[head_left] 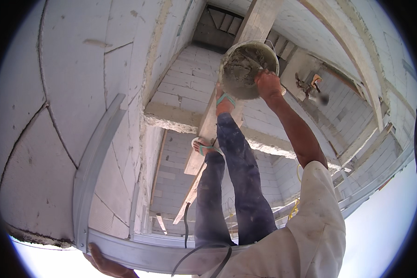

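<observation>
My right hand [268, 84] is closed around what looks like a trowel handle [282, 91], over a round bucket [238, 69] of wet grey mortar with its wire bail raised. My left hand [107, 263] grips the underside of a galvanized metal channel [157, 252] at the lower left, with black cables [189, 257] lying over it. My feet [207, 149] in green-strapped flip-flops rest on a wooden plank [193, 166], the farther one just beside the bucket. My legs stretch between the channel and the bucket.
Block walls [55, 83] rise around me, with an upright metal channel [95, 157] at left. A rough concrete beam [169, 116] crosses under the plank, above lower rooms. Stairs [224, 21] show at top, another person [316, 88] below at right, and yellow cable [294, 208] beside my arm.
</observation>
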The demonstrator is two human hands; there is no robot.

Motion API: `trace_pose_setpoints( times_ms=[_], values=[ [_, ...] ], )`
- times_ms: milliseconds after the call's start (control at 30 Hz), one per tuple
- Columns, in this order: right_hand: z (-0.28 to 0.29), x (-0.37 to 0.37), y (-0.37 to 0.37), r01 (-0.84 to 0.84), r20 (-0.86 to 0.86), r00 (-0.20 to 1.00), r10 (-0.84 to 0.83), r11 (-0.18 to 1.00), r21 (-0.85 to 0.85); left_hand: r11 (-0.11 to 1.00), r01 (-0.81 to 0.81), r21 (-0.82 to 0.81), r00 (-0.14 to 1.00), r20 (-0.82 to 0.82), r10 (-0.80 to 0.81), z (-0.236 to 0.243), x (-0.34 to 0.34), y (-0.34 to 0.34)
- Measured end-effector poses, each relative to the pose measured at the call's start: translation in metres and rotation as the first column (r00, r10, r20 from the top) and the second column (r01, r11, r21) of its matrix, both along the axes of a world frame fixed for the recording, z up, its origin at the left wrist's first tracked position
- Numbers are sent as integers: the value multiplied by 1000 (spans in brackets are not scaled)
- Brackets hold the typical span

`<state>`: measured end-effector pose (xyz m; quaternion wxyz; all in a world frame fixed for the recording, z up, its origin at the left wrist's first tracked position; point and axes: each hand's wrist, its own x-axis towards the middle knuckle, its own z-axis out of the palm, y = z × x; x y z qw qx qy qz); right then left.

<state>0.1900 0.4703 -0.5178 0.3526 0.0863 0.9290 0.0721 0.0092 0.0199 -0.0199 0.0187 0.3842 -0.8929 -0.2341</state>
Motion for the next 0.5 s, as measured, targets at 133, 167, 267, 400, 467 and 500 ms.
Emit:
trace_pose_setpoints(
  times_ms=[133,167,267,400,467,500],
  values=[
    [27,27,-19,-90,-10,996,90,984,-152,1000,2,-19,1000,-4,-2,5,8,-12],
    [28,28,-11,-27,-13,1000,25,988,-151,1000,13,-3,1000,2,-13,6,10,-11],
    [21,26,6,203,20,979,-202,972,-117,999,9,47,1000,7,-9,9,10,-20],
    [-16,19,-26,571,77,821,-566,810,-134,997,-11,72,1000,25,9,3,3,2],
    [-27,24,-52,683,106,726,-680,694,-226,996,7,93,999,39,-11,4,3,0],
    [-17,25,-69,708,131,698,-704,651,-274,997,-5,79,999,39,2,6,5,-1]
  ],
)
